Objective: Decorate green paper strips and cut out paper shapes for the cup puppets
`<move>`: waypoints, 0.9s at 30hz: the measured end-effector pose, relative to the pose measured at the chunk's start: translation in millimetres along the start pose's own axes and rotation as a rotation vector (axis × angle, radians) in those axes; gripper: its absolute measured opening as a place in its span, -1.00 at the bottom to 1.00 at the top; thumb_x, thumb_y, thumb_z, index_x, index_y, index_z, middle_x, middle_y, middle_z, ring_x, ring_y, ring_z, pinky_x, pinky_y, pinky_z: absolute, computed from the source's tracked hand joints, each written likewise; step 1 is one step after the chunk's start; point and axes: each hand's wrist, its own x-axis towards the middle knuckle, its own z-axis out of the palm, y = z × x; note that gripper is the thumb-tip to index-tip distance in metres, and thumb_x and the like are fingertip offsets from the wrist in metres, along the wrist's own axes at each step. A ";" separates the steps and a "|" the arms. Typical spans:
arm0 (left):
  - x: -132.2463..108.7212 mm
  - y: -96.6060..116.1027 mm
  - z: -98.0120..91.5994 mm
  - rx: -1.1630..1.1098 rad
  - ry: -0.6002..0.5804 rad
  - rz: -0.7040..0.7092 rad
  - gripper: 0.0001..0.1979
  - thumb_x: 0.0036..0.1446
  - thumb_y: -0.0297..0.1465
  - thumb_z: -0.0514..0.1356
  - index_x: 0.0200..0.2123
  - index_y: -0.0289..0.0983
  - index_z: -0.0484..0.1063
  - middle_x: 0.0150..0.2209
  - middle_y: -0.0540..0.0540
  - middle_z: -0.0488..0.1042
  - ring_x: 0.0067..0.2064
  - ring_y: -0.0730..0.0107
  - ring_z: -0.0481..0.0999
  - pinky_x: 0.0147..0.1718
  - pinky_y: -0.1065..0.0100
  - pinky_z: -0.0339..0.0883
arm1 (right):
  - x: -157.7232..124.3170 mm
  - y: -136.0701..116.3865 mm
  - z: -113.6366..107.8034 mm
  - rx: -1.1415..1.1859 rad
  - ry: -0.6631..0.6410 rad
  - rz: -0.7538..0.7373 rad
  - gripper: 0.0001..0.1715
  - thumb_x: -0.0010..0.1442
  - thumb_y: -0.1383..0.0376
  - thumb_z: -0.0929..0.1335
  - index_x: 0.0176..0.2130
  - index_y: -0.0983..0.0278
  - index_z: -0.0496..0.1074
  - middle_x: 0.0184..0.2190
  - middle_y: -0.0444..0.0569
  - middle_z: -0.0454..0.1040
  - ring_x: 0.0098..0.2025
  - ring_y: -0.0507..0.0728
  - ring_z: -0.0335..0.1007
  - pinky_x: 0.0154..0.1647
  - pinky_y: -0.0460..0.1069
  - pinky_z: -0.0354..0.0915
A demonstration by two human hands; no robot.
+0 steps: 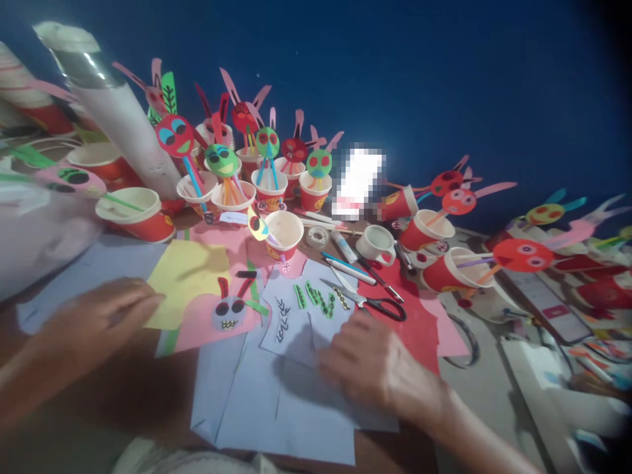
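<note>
My left hand (106, 319) hovers left of the yellow paper (190, 283), its fingers curled together and nothing visible at their tips. Over the blue paper (296, 408) is my right hand (368, 359), blurred, with curled fingers; what they hold, if anything, is hidden. Between my hands a bluish paper face (228, 317) with dark eyes, yellow teeth and two ear strips lies on pink paper (192, 332). Small green strips (313, 296) with black marks lie on a blue sheet. Black-handled scissors (382, 307) rest open just beyond my right hand.
Red paper cups (269, 191) with paper faces on straws line the back by the blue wall. A white bottle (108, 99) leans at left. A clear tape roll (317, 237), white mug (376, 243), pens (348, 270) and red paper (409, 322) lie ahead; a phone (548, 306) rests at right.
</note>
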 end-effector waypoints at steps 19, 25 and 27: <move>5.8 159.2 70.5 -0.047 -0.176 0.608 -0.81 0.29 -0.39 0.08 -0.12 -0.29 0.45 -0.11 -0.16 0.53 -0.10 0.20 0.42 -0.12 0.17 0.28 | 12.5 89.4 27.7 -0.499 -0.276 0.711 -0.74 0.32 0.29 0.32 -0.37 0.23 0.54 -0.44 0.01 0.54 -0.38 0.15 0.43 -0.51 -0.02 -0.06; 9.3 161.6 85.7 -0.008 -0.291 0.645 -0.70 0.32 -0.31 0.08 0.01 -0.35 0.39 0.11 -0.19 0.42 0.00 0.09 0.33 -0.13 0.14 0.24 | 8.5 88.9 32.3 -0.485 -0.205 0.673 -0.80 0.30 0.30 0.33 -0.33 0.29 0.53 -0.41 0.05 0.54 -0.32 0.19 0.42 -0.39 0.01 0.05; 9.8 161.4 87.9 -0.002 -0.302 0.637 -0.67 0.32 -0.27 0.08 0.02 -0.36 0.38 0.13 -0.19 0.40 0.01 0.07 0.31 -0.11 0.12 0.22 | 6.3 91.0 32.7 -0.460 -0.167 0.657 -0.78 0.30 0.32 0.32 -0.34 0.30 0.52 -0.41 0.07 0.54 -0.29 0.22 0.42 -0.31 0.04 0.11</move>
